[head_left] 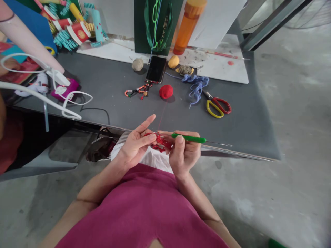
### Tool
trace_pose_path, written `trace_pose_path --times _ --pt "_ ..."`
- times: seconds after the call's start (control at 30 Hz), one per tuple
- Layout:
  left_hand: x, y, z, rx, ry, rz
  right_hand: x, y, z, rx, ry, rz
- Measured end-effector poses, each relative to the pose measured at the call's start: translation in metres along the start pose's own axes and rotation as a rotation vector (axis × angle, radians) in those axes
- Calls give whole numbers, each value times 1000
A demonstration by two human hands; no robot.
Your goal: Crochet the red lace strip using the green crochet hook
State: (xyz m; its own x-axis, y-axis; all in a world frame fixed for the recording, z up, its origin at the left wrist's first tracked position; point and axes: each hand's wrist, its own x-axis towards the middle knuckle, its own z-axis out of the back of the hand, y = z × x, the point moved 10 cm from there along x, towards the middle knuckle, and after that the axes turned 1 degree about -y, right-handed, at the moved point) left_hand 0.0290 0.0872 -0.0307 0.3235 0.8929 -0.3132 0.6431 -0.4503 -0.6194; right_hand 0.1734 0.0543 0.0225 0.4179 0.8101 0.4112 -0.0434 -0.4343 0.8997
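Observation:
My left hand (136, 143) pinches a small red crochet piece (160, 143) just below the front edge of the grey table (245, 120), its index finger raised with the thin red yarn strand (162, 115) running over it. My right hand (184, 151) grips a green-handled crochet hook (190, 138), whose metal tip points left into the red piece. The strand leads up to a red yarn ball (166, 91) lying on the table beyond my hands.
On the table lie yellow-and-red scissors (216, 106), blue yarn (196, 83), a black phone (156, 69), a beaded string (137, 91), beige (137, 64) and yellow (173, 61) yarn balls, an orange bottle (188, 26) and a green bag (155, 26). Another person's arm (28, 39) reaches in at left.

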Motion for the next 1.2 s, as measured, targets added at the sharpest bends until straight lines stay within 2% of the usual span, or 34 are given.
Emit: trace_pose_path --times 0.33,0.43,0.53,0.7,0.77,0.83,0.97,1.1,1.2 --pt "-3 -3 -7 10 34 6 5 -30 -17 364 129 -296" --pt "-3 -2 -11 41 76 -29 1 -32 -25 384 176 -324" --pt "-4 -3 -14 81 108 -78 -1 -20 -27 315 184 -200" --pt "-3 -8 -2 64 -7 -142 -2 23 -26 5 249 303" --pt "-1 -5 1 30 -27 -106 -4 27 -27 -60 274 387" --pt "0 -2 1 0 -28 -60 0 18 -23 -22 238 295" --pt "1 3 2 -17 -12 8 3 -6 -11 31 86 11" --pt "2 3 4 16 -3 17 2 -8 -2 1 0 -51" --pt "2 4 1 23 34 31 4 -17 -2 81 24 -155"
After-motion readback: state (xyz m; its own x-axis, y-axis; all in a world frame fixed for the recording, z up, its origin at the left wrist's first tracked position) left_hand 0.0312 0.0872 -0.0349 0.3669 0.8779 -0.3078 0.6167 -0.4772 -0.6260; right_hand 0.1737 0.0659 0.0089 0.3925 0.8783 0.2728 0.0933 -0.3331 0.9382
